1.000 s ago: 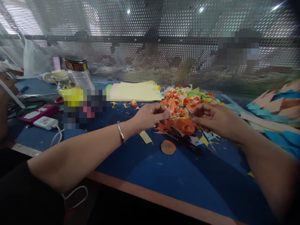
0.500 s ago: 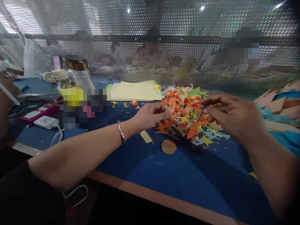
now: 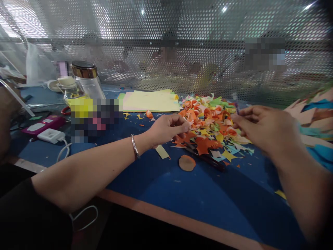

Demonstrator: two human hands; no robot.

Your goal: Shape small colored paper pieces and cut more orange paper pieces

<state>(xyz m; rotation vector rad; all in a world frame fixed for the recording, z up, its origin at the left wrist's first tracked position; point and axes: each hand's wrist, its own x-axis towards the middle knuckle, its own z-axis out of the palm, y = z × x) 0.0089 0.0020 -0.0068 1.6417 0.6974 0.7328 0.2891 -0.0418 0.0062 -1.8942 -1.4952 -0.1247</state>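
My left hand (image 3: 166, 130) rests on the blue table (image 3: 197, 201) with a silver bangle on the wrist. Its fingers are curled in a pinch at the near edge of a pile of coloured paper scraps (image 3: 210, 116); what they hold is hidden. My right hand (image 3: 262, 126) hovers above the right side of the pile. It is pinched shut on a thin stick (image 3: 236, 104) that barely shows. An orange star-shaped paper piece (image 3: 205, 144) lies at the front of the pile. A rolled orange paper disc (image 3: 186, 162) lies on the table in front of it.
A dark, long tool (image 3: 208, 159) lies beside the disc. A pale yellow paper stack (image 3: 151, 101), a gold-lidded jar (image 3: 87, 81), a pink device (image 3: 43, 125) and a white charger (image 3: 50, 136) sit left. Blue and tan cut paper (image 3: 316, 114) lies at the right. A perforated metal screen (image 3: 166, 52) closes the back. Another person's hand (image 3: 6, 104) is at far left.
My right hand lifted from the pile and moved up and right with the stick. The orange piece that hung near the stick half a second ago now lies on the pile. My left hand stayed still.
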